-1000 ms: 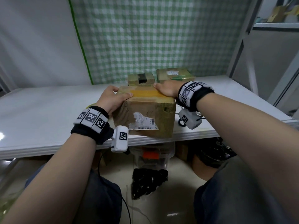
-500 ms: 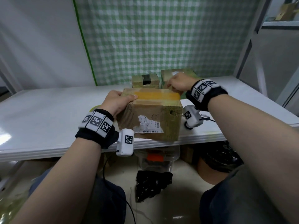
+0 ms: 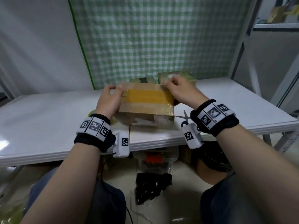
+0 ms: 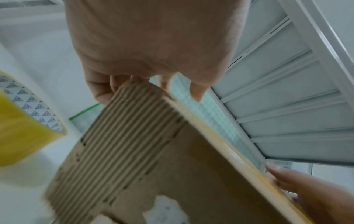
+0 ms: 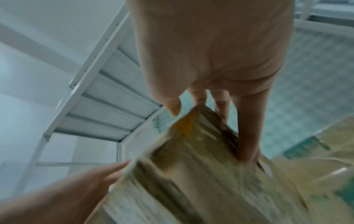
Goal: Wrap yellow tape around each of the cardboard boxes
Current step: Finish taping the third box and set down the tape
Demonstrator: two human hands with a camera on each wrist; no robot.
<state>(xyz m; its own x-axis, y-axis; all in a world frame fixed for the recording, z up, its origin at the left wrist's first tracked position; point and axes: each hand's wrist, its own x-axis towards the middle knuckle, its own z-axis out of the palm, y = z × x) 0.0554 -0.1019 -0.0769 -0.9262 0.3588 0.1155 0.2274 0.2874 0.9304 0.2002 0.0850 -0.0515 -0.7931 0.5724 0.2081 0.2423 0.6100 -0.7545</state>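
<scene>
A brown cardboard box (image 3: 145, 104) with a yellow tape band across its upper face sits near the table's front edge, tipped so that face turns toward me. My left hand (image 3: 113, 94) grips its left end, fingers curled over the far edge and thumb on top. My right hand (image 3: 174, 89) holds the far right corner with curled fingers. The left wrist view shows the box's ribbed end (image 4: 134, 144) under my left hand (image 4: 143, 78). The right wrist view, blurred, shows my right hand (image 5: 201, 106) on the box (image 5: 191, 174). The yellow tape roll (image 4: 23, 133) lies beside my left wrist.
Two more cardboard boxes stand behind, a small one (image 3: 142, 80) and a larger one (image 3: 178, 75). Scissors (image 3: 182, 117) lie right of the held box on the white table (image 3: 48, 120). A clear plastic container (image 3: 155, 157) and a black bag (image 3: 152, 186) sit under it.
My right hand slid from the box's right top edge to its far right corner. The box tipped, so its taped face now shows more. My left hand shifted farther up its end.
</scene>
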